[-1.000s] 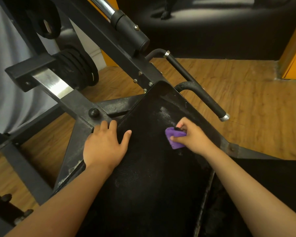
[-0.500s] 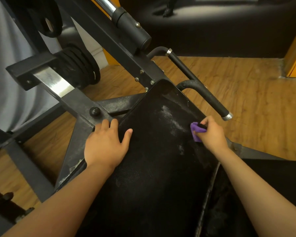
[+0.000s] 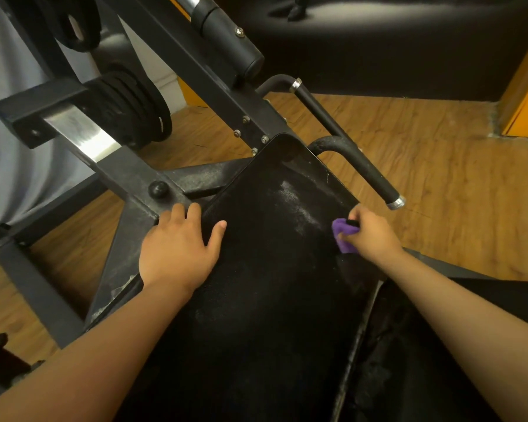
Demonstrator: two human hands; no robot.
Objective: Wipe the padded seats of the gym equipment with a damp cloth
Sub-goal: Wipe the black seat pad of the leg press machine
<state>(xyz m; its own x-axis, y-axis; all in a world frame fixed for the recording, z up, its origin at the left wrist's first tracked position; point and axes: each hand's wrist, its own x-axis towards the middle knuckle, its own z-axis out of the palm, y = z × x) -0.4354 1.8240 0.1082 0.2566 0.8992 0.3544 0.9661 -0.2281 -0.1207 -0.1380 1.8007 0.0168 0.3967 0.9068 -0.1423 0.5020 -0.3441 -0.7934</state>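
Right hand (image 3: 374,236) slid cloth (image 3: 343,237) rightward, pinched under fingers (image 3: 358,215).

Your clear path runs along the padded seat (image 3: 269,269) centre, handle bar (image 3: 375,178) obstructs right edge, frame beam (image 3: 125,175) bounds left.

1. The purple cloth (image 3: 343,236) is mostly buried in the right hand's (image 3: 374,236) grip (only a bunched corner shows).
2. The padded seat (image 3: 256,300) runs off the bottom edge.
3. The upper weight plate (image 3: 73,28) is cut off by the top edge.
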